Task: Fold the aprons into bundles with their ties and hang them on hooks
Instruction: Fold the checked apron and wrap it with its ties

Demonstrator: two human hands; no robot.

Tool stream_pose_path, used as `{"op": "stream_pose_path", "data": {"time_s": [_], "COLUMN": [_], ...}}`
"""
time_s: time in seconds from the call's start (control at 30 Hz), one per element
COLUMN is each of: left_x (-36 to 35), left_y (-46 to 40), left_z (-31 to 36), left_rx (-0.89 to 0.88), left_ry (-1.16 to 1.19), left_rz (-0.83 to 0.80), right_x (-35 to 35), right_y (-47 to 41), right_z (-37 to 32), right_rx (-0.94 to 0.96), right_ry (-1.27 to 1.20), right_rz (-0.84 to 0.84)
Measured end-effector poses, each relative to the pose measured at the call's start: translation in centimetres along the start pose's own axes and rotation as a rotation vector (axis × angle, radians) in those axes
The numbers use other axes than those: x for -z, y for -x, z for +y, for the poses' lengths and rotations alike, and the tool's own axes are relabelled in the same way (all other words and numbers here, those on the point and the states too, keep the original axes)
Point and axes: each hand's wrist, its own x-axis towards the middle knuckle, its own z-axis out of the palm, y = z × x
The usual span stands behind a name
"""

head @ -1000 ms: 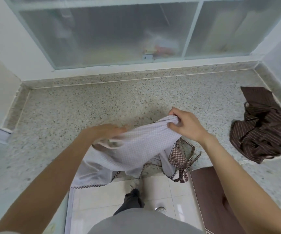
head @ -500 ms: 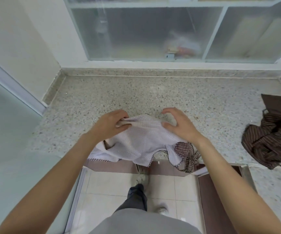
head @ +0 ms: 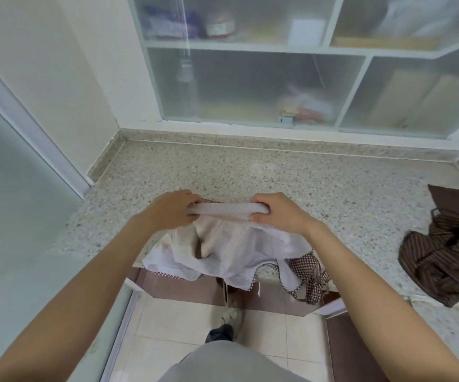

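Note:
A white checked apron [head: 228, 246] with brown gingham trim and ties [head: 309, 281] lies at the front edge of the speckled stone counter [head: 319, 188], partly hanging over it. Its upper edge is rolled into a tight band held level between both hands. My left hand [head: 171, 213] grips the band's left end. My right hand [head: 276, 213] grips its right end, fingers curled round it. A second apron [head: 443, 255], dark brown with thin stripes, lies crumpled on the counter at the far right, apart from both hands.
Frosted glass cabinet doors [head: 250, 86] stand behind the counter, with blurred items on shelves inside. A white wall and door frame [head: 29, 128] close off the left side. Brown cabinet doors [head: 189, 288] stand open below the counter, above the tiled floor [head: 167, 332].
The hands have drawn level and rolled the white apron's upper edge into a tight band between them. The view has tilted up, showing more of the cabinet.

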Motion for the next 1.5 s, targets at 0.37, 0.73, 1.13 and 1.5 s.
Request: {"op": "stream_pose_path", "data": {"time_s": [0.37,0.73,1.13,1.5], "left_x": [2.9,4.9,3.1,2.9], "left_y": [1.0,2.8,-3.8,-18.0], "left_z": [-0.7,-2.2,-14.5,-25.0], "left_rx": [0.02,0.144,0.45,0.307], "left_ry": [0.402,0.394,0.078,-0.05], "left_rz": [0.219,0.139,0.383,0.345], "right_x": [1.7,-0.4,3.0,5.5], "right_y": [0.0,-2.2,-7.6,-23.6], "right_z": [1.7,-0.8,5.4,9.2], "right_rx": [-0.081,0.022,-0.317,-0.444], "right_ry": [-0.038,-0.237,-0.375,0.189], "right_rz": [-0.121,-0.238,-0.096,0.447]}}
